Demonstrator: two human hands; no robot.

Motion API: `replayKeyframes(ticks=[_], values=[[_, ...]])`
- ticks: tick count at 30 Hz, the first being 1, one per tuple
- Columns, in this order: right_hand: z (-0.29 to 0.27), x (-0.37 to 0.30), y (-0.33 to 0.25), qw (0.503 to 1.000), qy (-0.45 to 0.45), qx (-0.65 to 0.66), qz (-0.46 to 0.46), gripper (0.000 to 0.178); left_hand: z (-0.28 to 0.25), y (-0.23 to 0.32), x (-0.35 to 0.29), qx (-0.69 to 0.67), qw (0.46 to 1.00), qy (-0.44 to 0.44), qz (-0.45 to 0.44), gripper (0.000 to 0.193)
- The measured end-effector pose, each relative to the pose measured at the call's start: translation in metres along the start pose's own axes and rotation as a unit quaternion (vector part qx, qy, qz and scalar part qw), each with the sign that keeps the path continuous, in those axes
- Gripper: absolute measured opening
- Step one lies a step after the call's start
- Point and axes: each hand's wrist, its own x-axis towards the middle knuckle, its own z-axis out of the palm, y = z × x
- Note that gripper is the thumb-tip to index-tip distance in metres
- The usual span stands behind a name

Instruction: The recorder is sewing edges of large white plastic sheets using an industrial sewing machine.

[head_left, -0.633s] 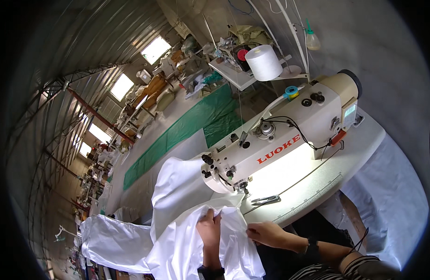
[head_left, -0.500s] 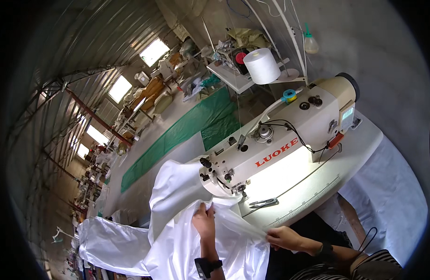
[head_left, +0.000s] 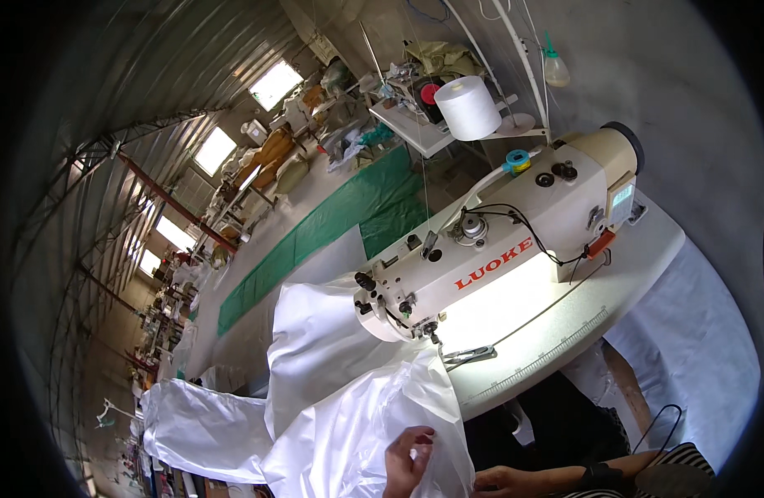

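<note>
At the lower left of the frame, a bulky fold of glossy white sheeting point(head_left: 203, 427) hangs near the table's end; if it joins the main piece, its weight could drag the work sideways.

The wide, glossy white plastic-like sheet point(head_left: 340, 419) spreads across the lower middle, creased, its upper part by the needle area of the cream-coloured metal sewing machine point(head_left: 490, 257). Those creases could be caught under the foot and stitched in, should the cloth not be smoothed.

Over the sheet, at the bottom centre, the left hand point(head_left: 405, 463) is loosely curled, a gap showing between thumb and fingers, with nothing visibly gripped; slack there could let the sheet skew.

The slim metal thread snips point(head_left: 471, 355) lie on the pale, curved table point(head_left: 556, 344), just beside the sheet's right edge, so a sweep of material could snag on them or push them along.

The right hand point(head_left: 500, 480) is at the sheet's lower right edge; I cannot tell whether it pinches it. A one-sided pull there could bend the seam line.
</note>
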Motion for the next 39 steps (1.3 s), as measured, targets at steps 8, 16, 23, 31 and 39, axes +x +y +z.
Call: replayKeyframes(ticks=[8,16,23,31,39], values=[[-0.007,0.015,-0.009,0.976,-0.12,-0.179,0.019,0.024,0.024,-0.005,-0.062,0.115,0.991,-0.031,-0.055,0.036],[-0.019,0.027,0.021,0.951,-0.072,-0.244,0.173,0.045,-0.084,-0.063,-0.07,0.303,0.941,0.146,-0.025,0.012],[-0.014,0.083,0.059,0.995,0.01,-0.012,0.097,0.062,-0.085,-0.034,-0.038,0.475,0.871,-0.08,-0.101,0.024],[0.029,0.101,0.079,0.973,-0.059,-0.221,0.02,0.039,-0.001,0.057,0.037,0.408,0.902,0.107,0.086,0.085],[-0.111,0.075,-0.053,0.756,0.172,-0.632,-0.008,0.016,0.077,-0.008,0.03,0.388,0.907,0.096,0.136,0.02]])
